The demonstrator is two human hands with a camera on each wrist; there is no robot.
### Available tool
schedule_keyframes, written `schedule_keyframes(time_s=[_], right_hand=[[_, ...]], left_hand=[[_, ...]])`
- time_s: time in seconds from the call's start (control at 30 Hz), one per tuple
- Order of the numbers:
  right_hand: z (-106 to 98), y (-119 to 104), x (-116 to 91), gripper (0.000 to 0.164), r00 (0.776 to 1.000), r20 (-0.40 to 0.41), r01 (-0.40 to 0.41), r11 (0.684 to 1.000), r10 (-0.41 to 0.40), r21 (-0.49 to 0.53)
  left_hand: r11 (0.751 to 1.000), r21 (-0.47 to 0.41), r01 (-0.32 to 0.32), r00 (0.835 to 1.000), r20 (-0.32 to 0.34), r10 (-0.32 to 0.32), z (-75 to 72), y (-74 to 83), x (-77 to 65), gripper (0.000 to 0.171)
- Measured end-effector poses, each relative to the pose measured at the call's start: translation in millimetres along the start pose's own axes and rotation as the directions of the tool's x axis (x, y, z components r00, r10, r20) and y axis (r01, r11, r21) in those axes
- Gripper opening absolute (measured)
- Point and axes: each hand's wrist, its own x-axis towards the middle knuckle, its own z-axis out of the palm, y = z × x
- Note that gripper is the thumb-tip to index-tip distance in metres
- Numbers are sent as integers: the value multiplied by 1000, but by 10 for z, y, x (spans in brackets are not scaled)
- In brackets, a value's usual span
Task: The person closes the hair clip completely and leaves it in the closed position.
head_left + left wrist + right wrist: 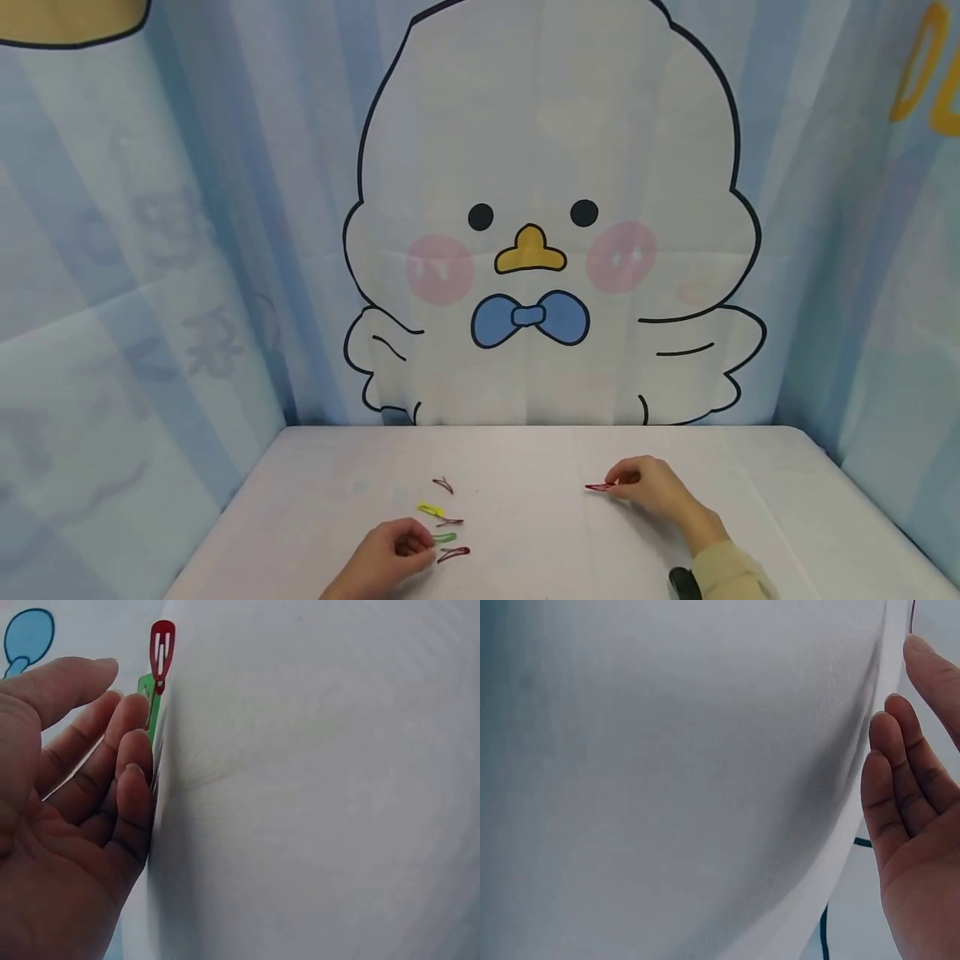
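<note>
Red marks the piece in the right hand (656, 492): its grip pinches a red clip (596, 487) between thumb and finger, well to the right of the green clip (448, 538) and farther back. The left hand (386, 552) has a relaxed grip, fingers bent and thumb apart, with nothing visibly held; its fingertips are beside the green clip, but contact cannot be told. Behind the green clip lie a near brown clip (451, 522), a yellow clip (431, 509) and a far brown clip (443, 484); a dark red clip (455, 552) lies just in front. With 1 clip apart and 5 grouped, the work looks early, those 5 seemingly left. White desk (528, 508) stretches right of the green clip, apparently ample room for either hand. Its back edge, by the backdrop (547, 383), is well behind the green clip; its left edge lies well left, beyond the left hand.
</note>
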Motion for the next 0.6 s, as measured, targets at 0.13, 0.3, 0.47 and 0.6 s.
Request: schedule_keyframes(time_s=[0.13, 0.3, 0.47, 0.6], right_hand=[[-2, 4, -1, 11, 999, 41, -27, 1000, 26, 3], [21, 14, -2, 12, 997, 69, -20, 999, 22, -25], [1, 24, -3, 14, 998, 56, -11, 999, 13, -35], [-28, 14, -19, 13, 998, 23, -54, 998, 54, -23]], left_hand=[[1000, 19, -25, 999, 21, 24, 8, -18, 8, 9], [998, 44, -53, 998, 42, 51, 15, -63, 32, 8], [996, 63, -59, 998, 39, 56, 45, -50, 49, 8], [993, 98, -62, 998, 33, 59, 66, -34, 66, 9]])
